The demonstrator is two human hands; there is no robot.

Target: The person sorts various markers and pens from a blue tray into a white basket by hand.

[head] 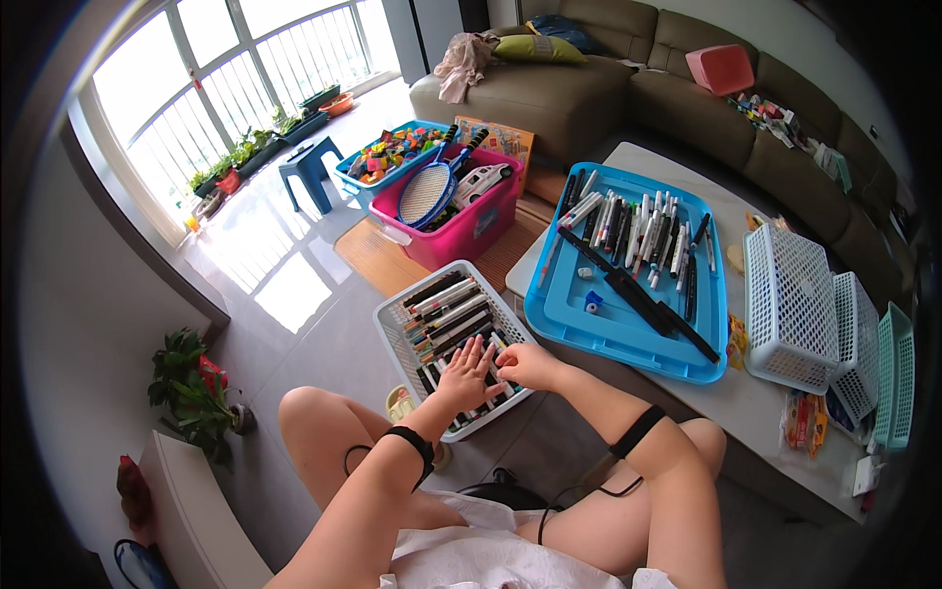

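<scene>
A white perforated plastic basket (391, 324) full of marker pens (450, 309) stands in front of my knees. Over the pens in its near half, my left hand (466, 377) lies palm down, fingers spread. At the basket's right side my right hand (527, 366) has its fingers bent close to the pens and beside my left hand; whether it pinches a pen cannot be told. To the right, a blue plastic lid (589, 335) on the table carries many black and white markers (647, 232), long black strips (639, 294) and small blue and white pieces.
The pale table (765, 427) holds upturned white baskets (791, 309), a green basket (894, 375) and snack packets (804, 423). Beyond the pen basket stand a pink bin (460, 235) with badminton rackets, a blue bin (360, 188) of toy blocks and a blue stool (313, 173). Cables cross my lap.
</scene>
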